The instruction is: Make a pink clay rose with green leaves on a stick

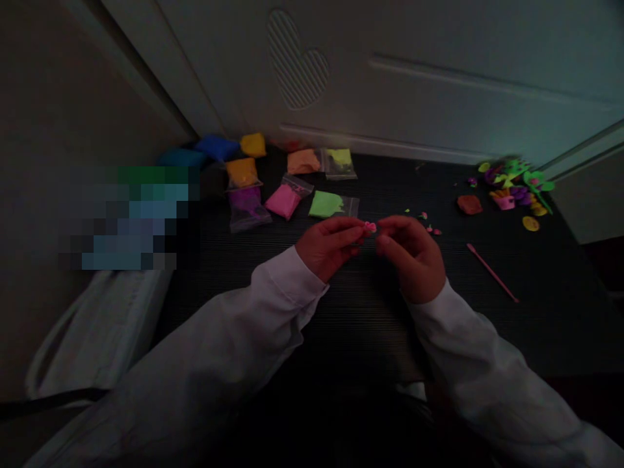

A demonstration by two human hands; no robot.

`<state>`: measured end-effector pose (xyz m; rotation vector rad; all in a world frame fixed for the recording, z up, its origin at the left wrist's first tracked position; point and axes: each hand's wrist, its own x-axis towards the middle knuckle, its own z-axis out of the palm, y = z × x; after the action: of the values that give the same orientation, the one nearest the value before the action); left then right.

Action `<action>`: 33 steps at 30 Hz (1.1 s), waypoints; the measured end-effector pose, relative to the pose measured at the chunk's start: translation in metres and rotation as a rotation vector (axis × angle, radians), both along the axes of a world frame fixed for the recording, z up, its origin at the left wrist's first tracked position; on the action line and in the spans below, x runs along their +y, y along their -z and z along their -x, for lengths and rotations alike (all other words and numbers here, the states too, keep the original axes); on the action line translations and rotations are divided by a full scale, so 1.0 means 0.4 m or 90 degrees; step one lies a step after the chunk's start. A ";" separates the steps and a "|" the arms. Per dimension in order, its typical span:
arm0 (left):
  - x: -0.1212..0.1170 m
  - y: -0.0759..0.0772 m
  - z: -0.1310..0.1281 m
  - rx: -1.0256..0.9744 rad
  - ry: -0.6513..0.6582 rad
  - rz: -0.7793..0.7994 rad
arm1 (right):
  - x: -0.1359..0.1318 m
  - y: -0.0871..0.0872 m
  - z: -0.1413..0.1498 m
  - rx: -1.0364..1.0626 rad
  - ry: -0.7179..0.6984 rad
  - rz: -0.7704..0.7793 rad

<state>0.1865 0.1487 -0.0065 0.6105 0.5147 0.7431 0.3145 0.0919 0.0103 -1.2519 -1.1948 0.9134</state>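
Note:
Between the fingertips of my left hand (331, 246) is a small pink clay flower (370, 227), held above the dark table. My right hand (412, 257) is just to the right of the flower, its fingers curved and the thumb a little apart from the index finger. Nothing shows between them. Beyond my right hand lie tiny pink-and-green clay pieces (429, 229). A pink modelling stick (492, 273) rests further right on the table.
Bags of coloured clay, including a pink bag (285, 200) and a light green bag (325, 204), lie at the back left. At the back right are a reddish-brown lump (469, 204) and a cluster of colourful clay shapes (519, 185). A white panel (351, 97) stands behind.

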 end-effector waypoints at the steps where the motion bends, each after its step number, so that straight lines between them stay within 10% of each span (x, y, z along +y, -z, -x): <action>1: -0.001 -0.002 0.000 -0.006 0.005 0.014 | 0.000 0.000 -0.001 0.003 -0.006 0.009; 33: 0.013 0.006 0.021 -0.006 0.138 0.040 | -0.023 -0.036 -0.016 -0.332 -0.078 -0.090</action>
<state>0.1782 0.1538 -0.0090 0.5936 0.4532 0.5224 0.3211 0.0829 0.0247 -1.3551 -1.7300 0.5865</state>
